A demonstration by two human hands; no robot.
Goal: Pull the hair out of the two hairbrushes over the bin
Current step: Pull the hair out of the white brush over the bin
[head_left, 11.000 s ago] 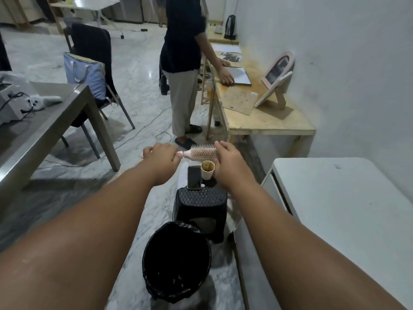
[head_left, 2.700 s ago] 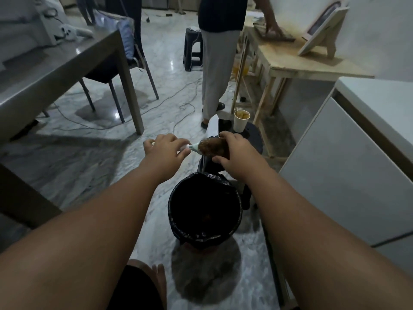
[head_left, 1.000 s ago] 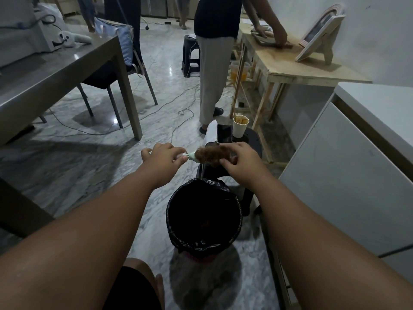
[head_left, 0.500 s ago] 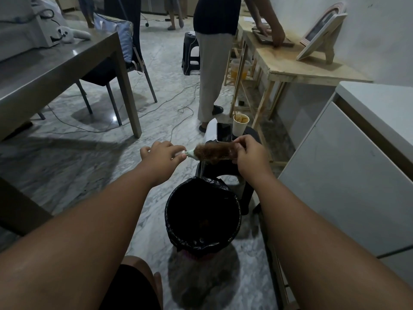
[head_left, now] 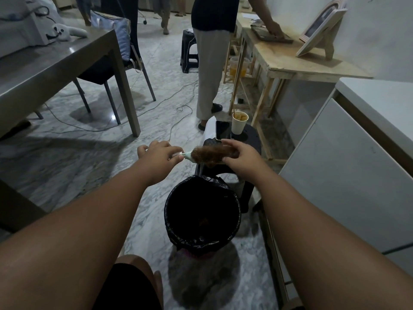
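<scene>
**Brush held level above the bin**

Both hands are out in front of me, one at each end of the hairbrush [head_left: 202, 156]. My left hand [head_left: 159, 156] is clenched round its pale, smooth handle, of which only a short mint-white neck shows past my fingers. My right hand [head_left: 240, 156] pinches the far end of the brush head, thumb and fingertips closed on the hair [head_left: 211, 155] there. That hair is a frizzy reddish-brown mat, dense and woolly, wrapped over the whole oval head so no bristles show.

I hold the brush roughly level, above the far rim of the bin [head_left: 202, 214]. It is round, lined with a crinkled, glossy black plastic bag [head_left: 223, 240], and stands on the veined marble floor [head_left: 78, 171].

Just beyond my hands is a black plastic stool [head_left: 252, 142] with a dark phone [head_left: 222, 129] and a paper cup [head_left: 239, 123] on its seat.
</scene>
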